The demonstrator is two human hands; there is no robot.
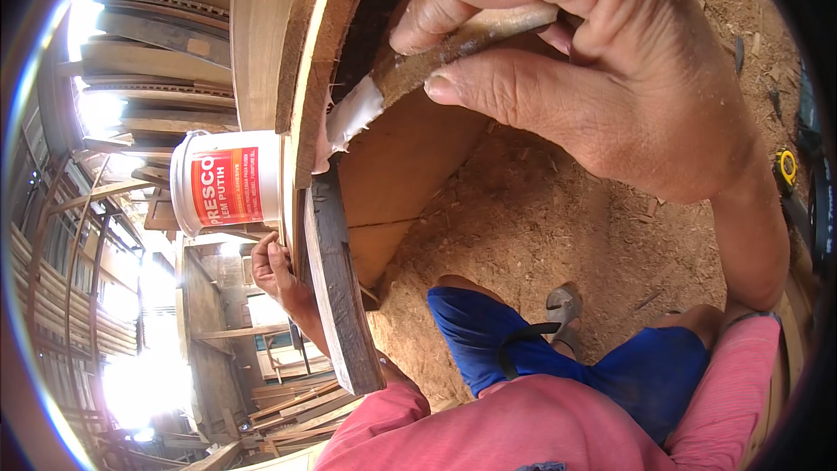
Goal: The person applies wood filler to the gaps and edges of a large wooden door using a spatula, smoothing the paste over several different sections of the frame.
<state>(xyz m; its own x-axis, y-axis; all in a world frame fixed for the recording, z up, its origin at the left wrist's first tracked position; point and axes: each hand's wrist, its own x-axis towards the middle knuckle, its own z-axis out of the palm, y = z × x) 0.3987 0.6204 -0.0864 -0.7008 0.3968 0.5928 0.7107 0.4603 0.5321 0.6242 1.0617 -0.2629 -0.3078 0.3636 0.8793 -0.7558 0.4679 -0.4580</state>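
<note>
My right hand (pixel 602 61) pinches a flat wooden stick (pixel 436 52) between thumb and fingers. White glue (pixel 353 113) coats the stick's tip and is smeared along the edge of a curved wooden piece (pixel 318 61), where the tip touches it. Below the glue, a dark, rough wooden bar (pixel 336 288) runs toward my body. On the far side of the wood, my left hand (pixel 277 266) has its fingers curled in, close to the panel's edge; whatever they may hold is hidden. Beside that hand stands a white glue bucket (pixel 228 181) with a red label.
Curved boards (pixel 161 44) are stacked at the upper left. More cut lumber (pixel 296 410) lies at the lower left. Sawdust and chips cover the ground (pixel 506 201) around my sandalled foot (pixel 565 305). A yellow tape roll or measure (pixel 786 167) sits at the right edge.
</note>
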